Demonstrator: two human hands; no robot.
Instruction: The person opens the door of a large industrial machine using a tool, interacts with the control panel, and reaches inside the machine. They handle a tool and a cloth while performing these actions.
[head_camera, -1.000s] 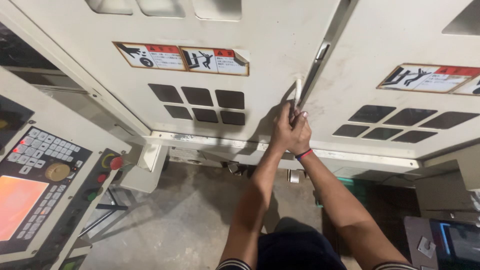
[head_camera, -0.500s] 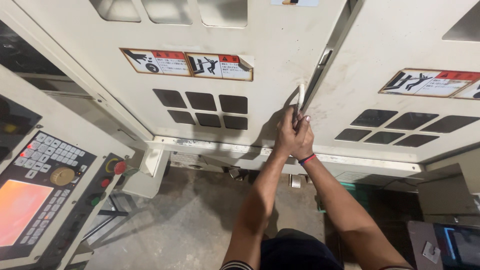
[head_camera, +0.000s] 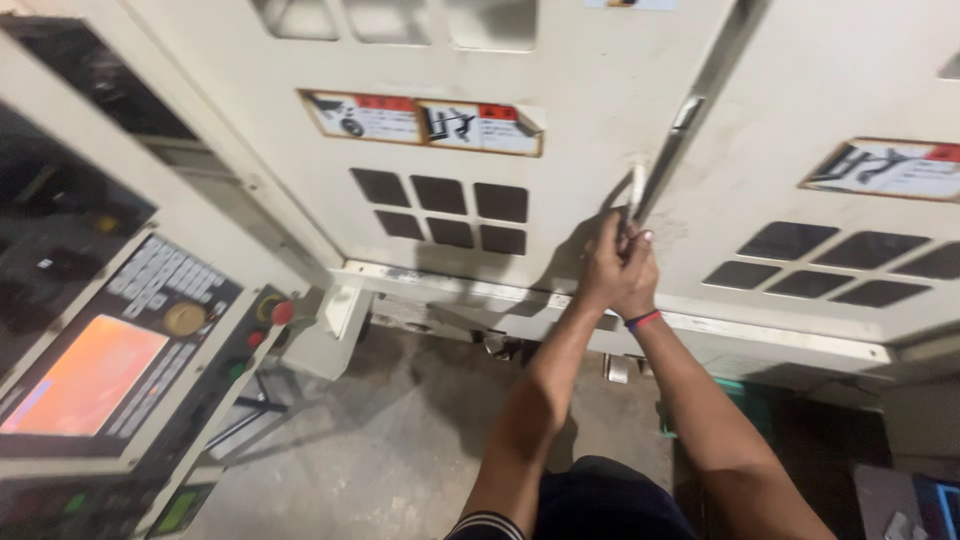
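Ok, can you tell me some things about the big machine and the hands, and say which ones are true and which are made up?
1. Both hands grip the same door handle. True: the left hand and right hand are clasped together on it.
2. The door handle is on the floor. False: it sits on the pale machine door, beside the dark gap between two doors.
3. The control panel at the left has an orange glowing screen. True.
4. The right hand's wrist is bare. False: it wears a red and blue wristband.
5. A red knob sits on the control panel. True.
6. The door has round holes. False: it has dark square vents.
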